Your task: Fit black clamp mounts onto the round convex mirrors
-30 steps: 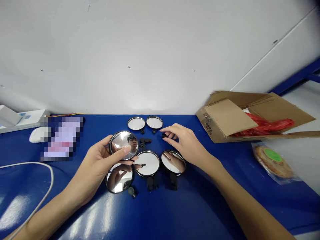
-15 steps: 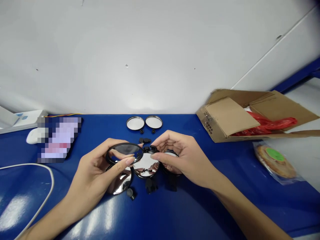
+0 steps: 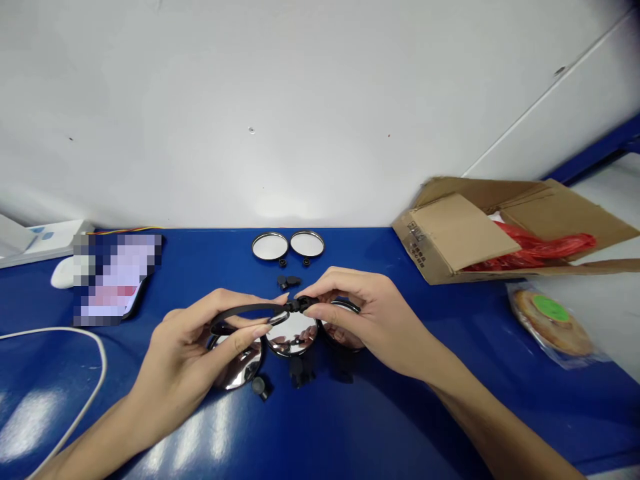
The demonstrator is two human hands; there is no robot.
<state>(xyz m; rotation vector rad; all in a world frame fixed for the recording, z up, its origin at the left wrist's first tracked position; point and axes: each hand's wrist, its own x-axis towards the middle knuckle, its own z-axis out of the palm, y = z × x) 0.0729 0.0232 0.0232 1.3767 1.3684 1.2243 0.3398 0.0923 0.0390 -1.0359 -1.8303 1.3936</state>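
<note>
My left hand [image 3: 187, 353] is closed on a round black-rimmed mirror [image 3: 250, 316], tilted nearly edge-on. Between the thumb and fingers of my right hand [image 3: 373, 317] is a small black clamp [image 3: 305, 304], which meets the mirror's right end. Three round mirrors lie beneath my hands: a left one [image 3: 241, 367], a middle one [image 3: 294, 335] and a right one [image 3: 345, 337] partly covered by my right hand. Nearer the front are a black clamp piece [image 3: 261, 387] and another black piece [image 3: 301, 370].
Two round mirrors [image 3: 270, 247] stand side by side at the back, with small black parts [image 3: 289, 282] in front. A phone [image 3: 123, 277], a white mouse [image 3: 70, 272] and a cable [image 3: 103, 360] are left. A cardboard box [image 3: 450, 233] and a wrapped round item [image 3: 553, 320] are right.
The mirror in my left hand has tipped to a more edge-on angle, and its right end now meets the black clamp. My right hand has barely moved.
</note>
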